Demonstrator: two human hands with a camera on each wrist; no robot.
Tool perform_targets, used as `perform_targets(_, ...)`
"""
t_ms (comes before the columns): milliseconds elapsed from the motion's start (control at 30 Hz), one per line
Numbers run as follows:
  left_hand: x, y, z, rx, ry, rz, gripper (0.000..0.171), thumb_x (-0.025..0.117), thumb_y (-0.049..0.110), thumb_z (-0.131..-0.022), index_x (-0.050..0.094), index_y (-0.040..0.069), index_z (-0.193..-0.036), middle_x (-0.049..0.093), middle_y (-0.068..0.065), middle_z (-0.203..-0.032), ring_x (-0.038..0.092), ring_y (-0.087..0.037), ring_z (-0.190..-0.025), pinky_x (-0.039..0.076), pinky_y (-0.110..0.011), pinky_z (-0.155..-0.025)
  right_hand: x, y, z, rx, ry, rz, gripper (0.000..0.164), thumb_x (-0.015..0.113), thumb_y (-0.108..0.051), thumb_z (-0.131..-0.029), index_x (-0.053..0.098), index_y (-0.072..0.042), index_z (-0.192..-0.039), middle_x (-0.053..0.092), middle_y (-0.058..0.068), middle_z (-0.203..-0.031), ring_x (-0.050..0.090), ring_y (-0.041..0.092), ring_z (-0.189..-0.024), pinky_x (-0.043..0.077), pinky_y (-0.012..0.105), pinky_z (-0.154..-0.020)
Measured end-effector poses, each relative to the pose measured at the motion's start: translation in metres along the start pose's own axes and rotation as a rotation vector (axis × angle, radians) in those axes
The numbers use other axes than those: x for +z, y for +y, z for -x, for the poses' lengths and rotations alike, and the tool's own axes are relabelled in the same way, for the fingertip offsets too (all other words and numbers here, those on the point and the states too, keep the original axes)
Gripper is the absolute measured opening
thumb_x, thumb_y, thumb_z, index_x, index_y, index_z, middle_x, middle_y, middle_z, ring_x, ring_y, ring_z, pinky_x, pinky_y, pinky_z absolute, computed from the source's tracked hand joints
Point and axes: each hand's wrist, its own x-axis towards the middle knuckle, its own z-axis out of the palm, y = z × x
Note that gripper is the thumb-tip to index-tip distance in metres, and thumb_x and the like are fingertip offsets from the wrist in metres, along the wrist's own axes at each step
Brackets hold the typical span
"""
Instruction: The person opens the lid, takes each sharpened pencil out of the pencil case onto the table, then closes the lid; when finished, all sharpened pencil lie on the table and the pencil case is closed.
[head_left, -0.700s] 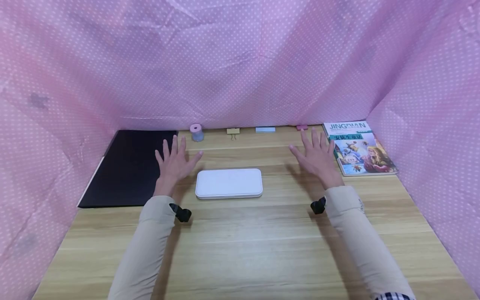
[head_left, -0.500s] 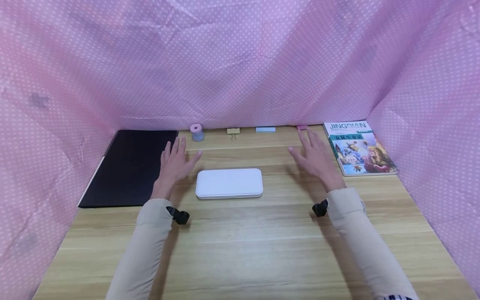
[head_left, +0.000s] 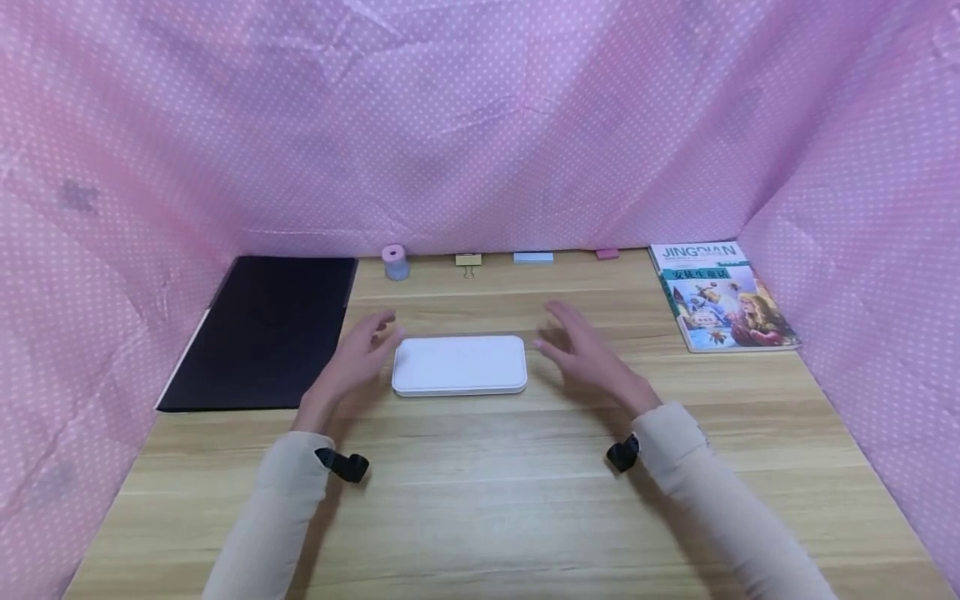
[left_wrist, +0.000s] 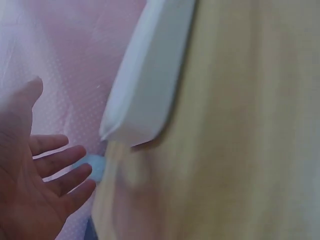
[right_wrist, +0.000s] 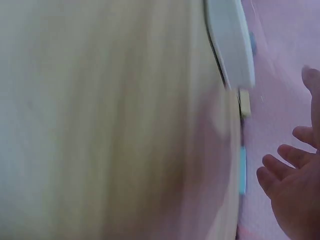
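A white rounded rectangular case [head_left: 460, 365] lies flat on the wooden table between the two hands. At its left end is my left hand [head_left: 356, 357], fingers loosely bent, the thumb tip overlapping the case's corner in the head view. My right hand [head_left: 592, 358] hovers just off the right end with its thumb pointing at the case. Both wrist views show an empty palm with relaxed, spread fingers: the left hand [left_wrist: 37, 180] beside the case [left_wrist: 150, 75], the right hand [right_wrist: 295, 170] below the case's end [right_wrist: 232, 45].
Left stands a black flat board [head_left: 262, 333]. Along the back edge are a pink-and-blue roll [head_left: 394, 262], a yellow binder clip [head_left: 468, 261], a light blue block [head_left: 533, 258] and a small pink block [head_left: 607, 254]. Books [head_left: 727, 300] lie at right. Pink dotted cloth [head_left: 480, 125] encloses the table.
Both hands have come down and inward from wide-spread positions toward the two ends of the white case, their fingers bending. The case has stayed in place.
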Motion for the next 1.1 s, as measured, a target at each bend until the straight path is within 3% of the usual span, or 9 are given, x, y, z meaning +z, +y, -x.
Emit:
perform_targets(133, 0.015, 0.002, 0.01, -0.012, -0.065, -0.028, 0.078, 0.048, 0.059, -0.086, 0.031, 0.008, -0.142, 0.037, -0.013, -0.14, 0.04, -0.03, -0.124, 0.034, -0.046, -0.101, 0.016, -0.013, 0.001, -0.026, -0.084, -0.029, 0.077, 0.052, -0.054, -0.087, 0.023, -0.014, -0.147, 0.021, 0.004, -0.151, 0.017, 0.019, -0.137, 0.017, 0.043, -0.11)
perform_targets(333, 0.035, 0.001, 0.017, 0.016, -0.095, -0.153, 0.104, 0.065, 0.064, -0.071, 0.019, 0.009, -0.146, 0.025, -0.013, -0.146, 0.024, -0.027, -0.133, 0.023, -0.046, -0.107, 0.032, -0.027, 0.0, -0.051, -0.173, -0.01, 0.086, 0.058, -0.056, -0.082, 0.024, -0.01, -0.146, 0.024, 0.004, -0.15, 0.02, 0.018, -0.137, 0.019, 0.038, -0.11)
perform_targets(467, 0.042, -0.001, 0.017, 0.03, -0.081, -0.165, 0.114, 0.077, 0.055, -0.063, 0.017, 0.006, -0.146, 0.022, -0.013, -0.144, 0.026, -0.024, -0.13, 0.025, -0.043, -0.106, 0.04, -0.03, -0.001, -0.036, -0.185, -0.005, 0.09, 0.066, -0.051, -0.078, 0.024, -0.01, -0.146, 0.024, 0.004, -0.15, 0.02, 0.017, -0.137, 0.02, 0.036, -0.11)
perform_targets(633, 0.046, 0.0, 0.018, 0.011, -0.062, -0.175, 0.112, 0.08, 0.048, -0.063, 0.016, 0.007, -0.146, 0.022, -0.013, -0.142, 0.029, -0.025, -0.126, 0.028, -0.043, -0.105, 0.044, -0.029, -0.003, -0.028, -0.193, -0.001, 0.096, 0.07, -0.049, -0.075, 0.021, -0.008, -0.147, 0.02, 0.008, -0.151, 0.017, 0.019, -0.138, 0.018, 0.037, -0.11)
perform_targets(1100, 0.058, -0.011, 0.02, 0.053, 0.061, -0.175, 0.114, 0.076, 0.063, -0.058, 0.022, 0.013, -0.145, 0.027, -0.01, -0.139, 0.034, -0.024, -0.123, 0.032, -0.044, -0.102, 0.047, -0.027, -0.002, -0.04, -0.195, 0.029, 0.099, 0.071, -0.049, -0.074, 0.018, -0.009, -0.148, 0.019, 0.008, -0.151, 0.02, 0.021, -0.137, 0.021, 0.039, -0.109)
